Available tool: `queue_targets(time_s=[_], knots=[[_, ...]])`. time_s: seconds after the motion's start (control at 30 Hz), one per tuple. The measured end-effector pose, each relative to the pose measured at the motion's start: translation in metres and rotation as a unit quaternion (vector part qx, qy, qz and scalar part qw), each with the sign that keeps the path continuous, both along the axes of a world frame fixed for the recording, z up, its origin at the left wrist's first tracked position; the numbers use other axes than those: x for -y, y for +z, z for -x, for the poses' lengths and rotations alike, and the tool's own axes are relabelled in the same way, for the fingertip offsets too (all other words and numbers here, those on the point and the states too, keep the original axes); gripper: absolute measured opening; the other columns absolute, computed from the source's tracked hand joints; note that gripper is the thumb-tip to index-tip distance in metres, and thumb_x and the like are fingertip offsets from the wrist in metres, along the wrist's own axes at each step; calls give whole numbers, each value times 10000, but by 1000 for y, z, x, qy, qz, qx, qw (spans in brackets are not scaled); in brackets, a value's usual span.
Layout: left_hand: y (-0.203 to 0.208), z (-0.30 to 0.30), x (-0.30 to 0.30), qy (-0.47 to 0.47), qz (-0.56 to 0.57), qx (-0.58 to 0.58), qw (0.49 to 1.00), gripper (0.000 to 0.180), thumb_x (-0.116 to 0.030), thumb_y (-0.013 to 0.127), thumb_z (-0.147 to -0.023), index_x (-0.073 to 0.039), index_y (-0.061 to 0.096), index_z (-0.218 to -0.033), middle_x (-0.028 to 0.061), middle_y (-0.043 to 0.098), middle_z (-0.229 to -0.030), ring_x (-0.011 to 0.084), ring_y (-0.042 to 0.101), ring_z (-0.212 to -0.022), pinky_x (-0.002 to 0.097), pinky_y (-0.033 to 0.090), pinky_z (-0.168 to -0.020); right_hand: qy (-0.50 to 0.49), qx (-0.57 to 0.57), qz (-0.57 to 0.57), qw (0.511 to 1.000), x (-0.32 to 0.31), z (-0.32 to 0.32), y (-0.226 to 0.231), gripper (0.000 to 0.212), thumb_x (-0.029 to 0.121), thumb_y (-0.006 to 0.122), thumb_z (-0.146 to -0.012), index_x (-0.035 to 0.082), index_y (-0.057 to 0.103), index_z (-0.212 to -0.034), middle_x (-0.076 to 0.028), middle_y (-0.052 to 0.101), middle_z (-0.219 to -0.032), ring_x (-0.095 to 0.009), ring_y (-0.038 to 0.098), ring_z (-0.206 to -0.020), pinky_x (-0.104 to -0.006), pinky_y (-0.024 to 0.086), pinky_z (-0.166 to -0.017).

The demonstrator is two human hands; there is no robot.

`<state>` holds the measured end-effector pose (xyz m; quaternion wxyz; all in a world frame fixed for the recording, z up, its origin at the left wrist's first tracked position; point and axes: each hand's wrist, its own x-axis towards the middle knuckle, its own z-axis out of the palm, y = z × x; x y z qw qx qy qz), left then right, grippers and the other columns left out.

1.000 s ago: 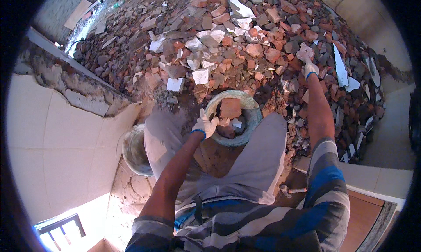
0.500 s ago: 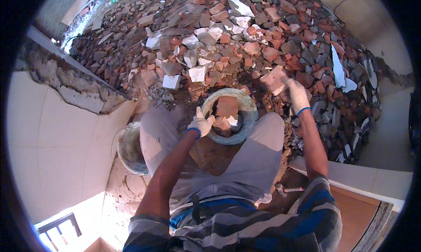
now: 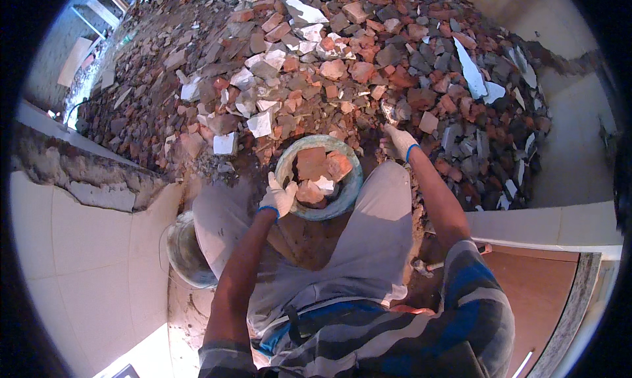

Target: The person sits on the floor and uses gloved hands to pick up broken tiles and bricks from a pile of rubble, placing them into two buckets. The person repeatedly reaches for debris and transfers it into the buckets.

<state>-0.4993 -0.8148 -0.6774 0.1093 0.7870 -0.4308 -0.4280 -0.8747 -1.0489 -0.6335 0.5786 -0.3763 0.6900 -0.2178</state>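
A round bucket (image 3: 355, 192) with a worn pale-green rim stands between my knees. Inside it lie a flat brown brick piece (image 3: 311, 162), an orange brick chunk (image 3: 339, 165) and a white-faced fragment (image 3: 324, 184). My left hand (image 3: 278, 196), in a pale glove with a blue cuff, grips the bucket's near-left rim, thumb on the inner side. Beyond the bucket to the right, my gloved right hand (image 3: 399, 142) reaches down to the rubble, fingers stretched out beside a whitish-brown chunk (image 3: 389, 112). Its fingertips are partly lost against the debris.
A wide heap of broken bricks (image 3: 342, 68) and plaster spreads ahead. A second bucket (image 3: 187, 251) stands left of my leg. Tiled wall pieces flank me at left (image 3: 92, 246) and right (image 3: 526, 223). A hammer (image 3: 431, 267) lies by my right hip.
The brick piece from my right hand is out of it, and an orange chunk now shows in the bucket. That hand has moved down to the rubble. The view has shifted right.
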Motion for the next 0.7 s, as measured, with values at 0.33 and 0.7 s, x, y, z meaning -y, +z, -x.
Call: queue_targets(time_s=[0.33, 0.7], knots=[[5, 2, -1, -15, -6, 19, 1000, 1140, -708, 509, -972, -24, -51, -1692, 381, 358, -1626, 519, 494, -1422, 523, 402, -1189, -265, 232, -13, 936, 33, 16, -85, 436, 458, 690, -1001, 106, 620, -1248, -114, 628, -986, -295, 655, -890, -424, 592, -786], [-7, 0, -3, -25, -6, 57, 998, 1126, -711, 508, -990, -21, -43, -1688, 370, 436, -1571, 535, 560, -1342, 549, 439, -1143, -341, 374, -29, 862, 67, 7, -109, 250, 313, 665, -1016, 83, 580, -1060, -105, 553, -925, -276, 577, -845, -418, 576, -775]])
